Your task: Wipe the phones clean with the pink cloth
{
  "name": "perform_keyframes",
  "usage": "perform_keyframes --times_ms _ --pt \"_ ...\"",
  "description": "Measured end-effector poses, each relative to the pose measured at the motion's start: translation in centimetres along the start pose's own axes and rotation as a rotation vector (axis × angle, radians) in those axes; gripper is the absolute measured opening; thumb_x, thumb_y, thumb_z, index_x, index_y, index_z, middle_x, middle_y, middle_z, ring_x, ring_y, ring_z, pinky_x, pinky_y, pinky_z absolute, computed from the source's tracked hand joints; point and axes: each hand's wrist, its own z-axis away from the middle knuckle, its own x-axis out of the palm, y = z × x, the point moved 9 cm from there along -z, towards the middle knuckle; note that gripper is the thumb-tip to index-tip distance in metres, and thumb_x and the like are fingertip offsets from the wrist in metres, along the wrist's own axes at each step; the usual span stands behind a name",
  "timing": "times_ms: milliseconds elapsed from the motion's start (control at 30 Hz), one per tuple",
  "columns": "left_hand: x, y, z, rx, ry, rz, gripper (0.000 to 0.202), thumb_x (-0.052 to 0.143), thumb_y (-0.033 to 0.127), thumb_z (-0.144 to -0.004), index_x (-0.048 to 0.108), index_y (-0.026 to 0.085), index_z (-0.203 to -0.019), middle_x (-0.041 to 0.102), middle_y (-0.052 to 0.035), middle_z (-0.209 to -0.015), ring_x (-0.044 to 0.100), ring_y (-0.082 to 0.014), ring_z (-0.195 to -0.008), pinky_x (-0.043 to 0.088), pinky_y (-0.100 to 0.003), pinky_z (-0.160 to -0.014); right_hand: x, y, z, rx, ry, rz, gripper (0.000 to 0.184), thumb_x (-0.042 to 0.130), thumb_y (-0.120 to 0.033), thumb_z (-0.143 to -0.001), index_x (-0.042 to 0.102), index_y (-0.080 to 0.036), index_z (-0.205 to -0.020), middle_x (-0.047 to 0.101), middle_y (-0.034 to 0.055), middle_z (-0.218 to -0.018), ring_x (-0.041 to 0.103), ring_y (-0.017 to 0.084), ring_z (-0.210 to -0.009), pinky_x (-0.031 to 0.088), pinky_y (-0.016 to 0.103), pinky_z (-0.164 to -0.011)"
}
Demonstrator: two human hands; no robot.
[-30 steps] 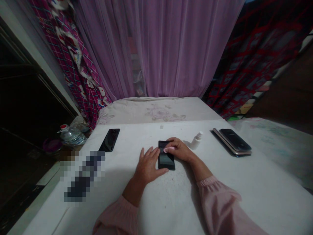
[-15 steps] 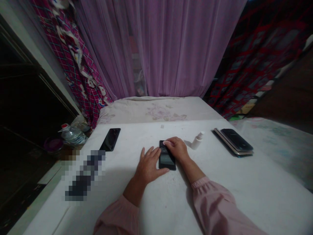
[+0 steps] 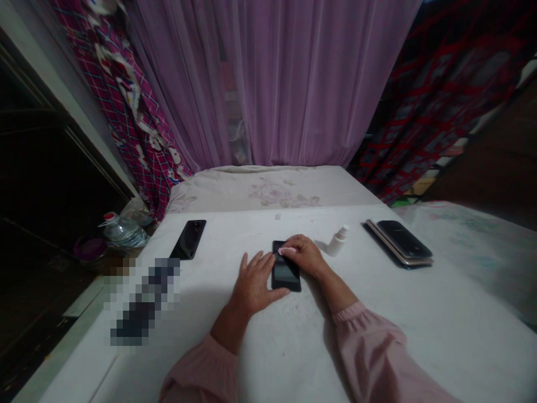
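- A white sheet-covered surface (image 3: 377, 319) fills the lower view.
- The bare left hand (image 3: 254, 284) is held open and flat, fingers spread, nothing gripped, its thumb at a flat black smartphone (image 3: 286, 275) lying screen-up mid-surface.
- The bare right hand (image 3: 304, 256) is curled over the smartphone's top, a small pink cloth (image 3: 287, 251) pinched against the screen.
- A black-on-gold stack of two phones (image 3: 400, 242) is placed at 3 o'clock.
- A lone black phone (image 3: 188, 239) is placed at 9 o'clock.
- A small white spray bottle (image 3: 338, 242) stands at 2 o'clock.

A black smartphone (image 3: 285, 274) lies flat and screen-up on a white cloth (image 3: 289, 347), its long side pointing away from the person. Its dark glass is glossy and unlit. A small pale pink wipe (image 3: 286, 251) sits on the upper screen, under the right fingers (image 3: 298, 244).
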Motion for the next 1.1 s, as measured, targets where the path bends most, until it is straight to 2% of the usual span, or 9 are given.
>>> perform_keyframes --times_ms 100,300,433,633,767,900,1000,1100 --pt "-0.05 0.08 -0.02 -0.002 0.005 0.001 0.083 0.062 0.067 -0.08 0.039 0.022 -0.146 0.046 -0.0108 -0.149 0.032 -0.0339 -0.142 0.01 -0.06 -0.118 -0.03 -0.12 -0.02 0.01 0.023 0.059 0.016 0.069 -0.037 -0.078 0.077 -0.024 -0.079 0.071 0.005 -0.088 0.064 0.02 -0.085 0.048 0.03 -0.078" --pt "-0.15 0.37 0.01 -0.007 0.004 -0.009 0.082 0.061 0.068 -0.08 0.04 0.024 -0.146 0.047 -0.0107 -0.148 0.033 -0.0341 -0.142 0.01 -0.06 -0.118 -0.73 -0.03 0.02 0.05 0.178 0.251 0.019 0.062 -0.037 -0.083 0.077 -0.024 -0.082 0.072 0.0048 -0.084 0.064 0.021 -0.082 0.045 0.031 -0.073" --pt "-0.23 0.49 0.06 -0.004 0.005 -0.009 0.083 0.061 0.068 -0.079 0.04 0.024 -0.146 0.046 -0.01 -0.149 0.034 -0.0344 -0.141 0.011 -0.061 -0.117 -0.91 0.28 0.05 0.078 0.205 0.268 0.021 0.06 -0.037 -0.085 0.076 -0.024 -0.083 0.072 0.0055 -0.084 0.064 0.021 -0.082 0.044 0.031 -0.071" --pt "-0.08 0.25 0.02 -0.005 0.008 0.001 0.082 0.06 0.069 -0.08 0.041 0.024 -0.145 0.046 -0.0105 -0.149 0.033 -0.034 -0.142 0.009 -0.06 -0.118 -0.82 0.32 0.02 0.076 0.139 0.193 0.02 0.062 -0.037 -0.083 0.076 -0.022 -0.082 0.071 0.0059 -0.082 0.063 0.021 -0.082 0.045 0.032 -0.075" --pt "0.05 0.01 0.01 -0.004 0.001 -0.001 0.083 0.061 0.069 -0.079 0.04 0.023 -0.146 0.045 -0.0104 -0.149 0.032 -0.0345 -0.142 0.009 -0.061 -0.118 -0.44 -0.01 -0.04 0.004 0.005 0.042 0.016 0.066 -0.035 -0.078 0.075 -0.022 -0.076 0.07 0.0051 -0.083 0.063 0.02 -0.083 0.048 0.032 -0.078" --pt "0.01 -0.08 0.06 -0.011 -0.008 0.002 0.083 0.061 0.068 -0.08 0.041 0.022 -0.146 0.044 -0.01 -0.15 0.032 -0.0341 -0.142 0.009 -0.06 -0.118 -0.39 0.17 0.0 -0.006 -0.11 -0.097 0.008 0.073 -0.03 -0.07 0.076 -0.022 -0.071 0.07 0.0055 -0.09 0.064 0.022 -0.094 0.049 0.033 -0.085" --pt "-0.01 -0.05 0.1 -0.009 -0.008 0.001 0.084 0.062 0.069 -0.079 0.041 0.021 -0.145 0.045 -0.0103 -0.15 0.032 -0.0339 -0.142 0.009 -0.06 -0.118 -0.44 0.5 0.04 0.017 -0.137 -0.148 0.01 0.075 -0.031 -0.067 0.076 -0.022 -0.07 0.069 0.0063 -0.099 0.065 0.022 -0.098 0.05 0.033 -0.086" --pt "0.07 -0.05 0.09 -0.006 -0.002 -0.002 0.085 0.061 0.07 -0.079 0.041 0.021 -0.145 0.045 -0.0104 -0.15 0.032 -0.0335 -0.142 0.009 -0.06 -0.118 -0.43 0.7 0.03 0.037 -0.113 -0.124 0.012 0.072 -0.032 -0.069 0.076 -0.021 -0.072 0.07 0.0062 -0.096 0.065 0.021 -0.093 0.05 0.032 -0.083"
